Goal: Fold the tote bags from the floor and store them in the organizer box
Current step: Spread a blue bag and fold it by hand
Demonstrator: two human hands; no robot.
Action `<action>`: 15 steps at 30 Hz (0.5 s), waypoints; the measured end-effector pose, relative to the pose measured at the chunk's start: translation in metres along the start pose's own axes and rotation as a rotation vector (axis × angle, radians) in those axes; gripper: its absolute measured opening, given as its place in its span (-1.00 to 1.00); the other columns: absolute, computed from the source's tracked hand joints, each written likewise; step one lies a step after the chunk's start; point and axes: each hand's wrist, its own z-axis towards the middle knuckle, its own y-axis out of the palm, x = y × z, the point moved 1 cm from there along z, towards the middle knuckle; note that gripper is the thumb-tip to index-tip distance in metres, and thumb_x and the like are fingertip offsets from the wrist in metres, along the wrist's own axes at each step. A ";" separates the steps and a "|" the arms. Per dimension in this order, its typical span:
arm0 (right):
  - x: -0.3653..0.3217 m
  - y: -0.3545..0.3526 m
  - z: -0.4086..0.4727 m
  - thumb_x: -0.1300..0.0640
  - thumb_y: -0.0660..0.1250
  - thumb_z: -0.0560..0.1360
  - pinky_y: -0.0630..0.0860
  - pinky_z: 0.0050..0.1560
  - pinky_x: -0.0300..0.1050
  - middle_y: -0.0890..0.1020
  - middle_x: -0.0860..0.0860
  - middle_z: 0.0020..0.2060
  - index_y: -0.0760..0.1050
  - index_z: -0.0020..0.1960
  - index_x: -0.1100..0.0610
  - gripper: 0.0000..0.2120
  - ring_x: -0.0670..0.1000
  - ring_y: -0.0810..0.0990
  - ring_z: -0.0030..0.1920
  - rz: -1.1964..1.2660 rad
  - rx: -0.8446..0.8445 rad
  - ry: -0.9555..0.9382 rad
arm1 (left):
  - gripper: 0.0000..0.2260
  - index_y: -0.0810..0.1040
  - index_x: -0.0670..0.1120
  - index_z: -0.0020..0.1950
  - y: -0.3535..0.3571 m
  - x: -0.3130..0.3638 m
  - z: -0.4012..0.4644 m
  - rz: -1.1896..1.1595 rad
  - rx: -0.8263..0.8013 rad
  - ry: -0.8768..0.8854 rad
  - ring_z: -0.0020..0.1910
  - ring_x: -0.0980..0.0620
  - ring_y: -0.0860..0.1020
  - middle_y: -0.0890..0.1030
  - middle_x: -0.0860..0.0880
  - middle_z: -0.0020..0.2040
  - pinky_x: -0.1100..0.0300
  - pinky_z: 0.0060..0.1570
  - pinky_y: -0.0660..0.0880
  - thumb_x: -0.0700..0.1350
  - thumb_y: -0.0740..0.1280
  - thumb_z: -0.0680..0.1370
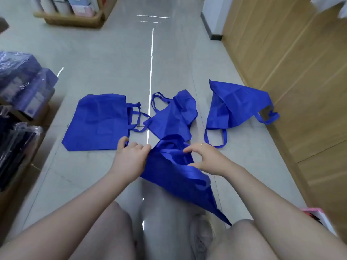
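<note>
Four tote bags (97,121) plain royal blue; floor (112,62) pale grey; wall panels (291,72) tan.

Both hands, left hand (129,158) and right hand (208,159), grip a crumpled blue tote bag (174,177) above the tiled floor (105,68).

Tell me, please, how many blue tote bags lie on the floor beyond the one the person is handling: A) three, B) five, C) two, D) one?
A: three bags lie apart on the tiles, a flat bag, a crumpled bag and a rumpled bag, beyond the held bag.
</note>
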 end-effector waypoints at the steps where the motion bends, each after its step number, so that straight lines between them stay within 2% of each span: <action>1: -0.001 0.004 0.002 0.07 0.36 0.49 0.31 0.26 -0.15 0.55 -0.10 0.16 0.55 0.18 0.03 -0.73 -0.08 0.41 0.23 -0.130 -0.006 -0.044 | -0.71 0.45 -0.12 -0.28 0.002 0.001 -0.004 -0.017 -0.098 0.007 -0.53 -0.08 0.43 0.44 0.00 -0.52 0.09 -0.20 0.37 -0.32 0.48 0.14; 2: -0.005 0.007 0.004 0.09 0.33 0.51 0.31 0.24 -0.12 0.57 -0.08 0.12 0.58 0.11 0.05 -0.81 -0.04 0.41 0.22 -0.196 0.025 -0.077 | -0.72 0.48 -0.12 -0.16 0.003 0.002 -0.007 -0.061 -0.193 0.012 -0.48 -0.10 0.47 0.50 -0.02 -0.43 0.16 -0.33 0.32 -0.27 0.47 0.22; 3: -0.009 0.011 0.007 0.11 0.30 0.53 0.33 0.23 -0.08 0.59 -0.06 0.07 0.58 0.05 0.07 -0.86 -0.01 0.43 0.18 -0.177 0.070 -0.102 | -0.74 0.48 -0.13 0.00 0.005 0.004 -0.010 -0.128 -0.228 -0.003 -0.37 -0.13 0.53 0.57 -0.05 -0.29 0.17 -0.39 0.27 -0.21 0.41 0.35; 4: -0.016 0.012 0.009 0.14 0.26 0.54 0.38 0.21 -0.04 0.60 -0.03 0.02 0.55 0.00 0.10 -0.89 0.01 0.47 0.13 -0.043 0.108 -0.098 | -0.73 0.44 -0.12 0.13 0.006 0.005 -0.011 -0.196 -0.248 -0.028 -0.24 -0.16 0.56 0.61 -0.06 -0.14 0.14 -0.38 0.28 -0.16 0.33 0.45; 5: -0.023 0.010 0.010 0.19 0.21 0.55 0.43 0.18 -0.03 0.62 0.01 -0.04 0.51 -0.04 0.12 -0.90 0.03 0.51 0.07 0.192 0.131 -0.070 | -0.72 0.42 -0.12 0.21 0.007 0.007 -0.011 -0.254 -0.253 -0.051 -0.15 -0.18 0.57 0.61 -0.07 -0.04 0.12 -0.35 0.30 -0.15 0.27 0.50; 7: -0.036 0.000 0.008 0.32 0.14 0.51 0.49 0.05 -0.17 0.62 0.03 -0.27 0.42 -0.10 0.19 -0.89 0.02 0.55 -0.09 0.719 0.139 -0.047 | -0.73 0.44 -0.11 0.20 0.008 0.010 -0.014 -0.288 -0.236 -0.050 -0.12 -0.19 0.57 0.61 -0.07 -0.02 0.12 -0.33 0.29 -0.19 0.26 0.51; 9: -0.040 -0.015 0.003 0.33 0.16 0.41 0.50 -0.09 -0.23 0.44 0.01 -0.51 0.37 -0.03 0.20 -0.84 0.04 0.46 -0.32 1.086 0.108 -0.092 | -0.77 0.50 -0.12 0.09 0.011 0.010 -0.020 -0.324 -0.209 -0.002 -0.22 -0.16 0.57 0.61 -0.08 -0.12 0.10 -0.40 0.38 -0.26 0.32 0.44; 10: -0.039 -0.022 0.000 0.30 0.16 0.37 0.51 -0.13 -0.20 0.36 -0.01 -0.54 0.35 0.01 0.20 -0.78 0.02 0.40 -0.40 1.228 0.076 -0.117 | -0.77 0.50 -0.11 0.05 0.013 0.009 -0.023 -0.338 -0.215 0.002 -0.23 -0.14 0.57 0.60 -0.06 -0.14 0.09 -0.41 0.40 -0.28 0.33 0.42; 12: -0.034 -0.036 -0.005 0.27 0.18 0.37 0.51 -0.17 -0.15 0.37 -0.02 -0.52 0.37 0.07 0.19 -0.73 -0.02 0.36 -0.46 1.469 0.094 -0.154 | -0.77 0.46 -0.10 0.08 0.012 0.008 -0.026 -0.324 -0.238 -0.021 -0.15 -0.10 0.55 0.56 -0.03 -0.07 0.14 -0.41 0.30 -0.29 0.24 0.46; 14: -0.029 -0.047 -0.004 0.28 0.20 0.44 0.52 -0.19 -0.18 0.47 -0.03 -0.44 0.40 0.12 0.11 -0.74 -0.06 0.44 -0.42 1.645 0.240 -0.168 | -0.75 0.41 -0.06 0.12 0.010 0.010 -0.025 -0.325 -0.277 -0.058 -0.09 -0.06 0.51 0.53 -0.02 -0.01 0.15 -0.42 0.21 -0.29 0.18 0.49; 15: -0.027 -0.051 -0.002 0.30 0.20 0.49 0.53 -0.18 -0.18 0.52 -0.03 -0.40 0.39 0.16 0.09 -0.73 -0.07 0.49 -0.37 1.693 0.326 -0.141 | -0.72 0.39 -0.04 0.15 0.008 0.012 -0.023 -0.334 -0.263 -0.059 -0.08 -0.05 0.51 0.52 0.00 0.00 0.15 -0.40 0.24 -0.29 0.18 0.49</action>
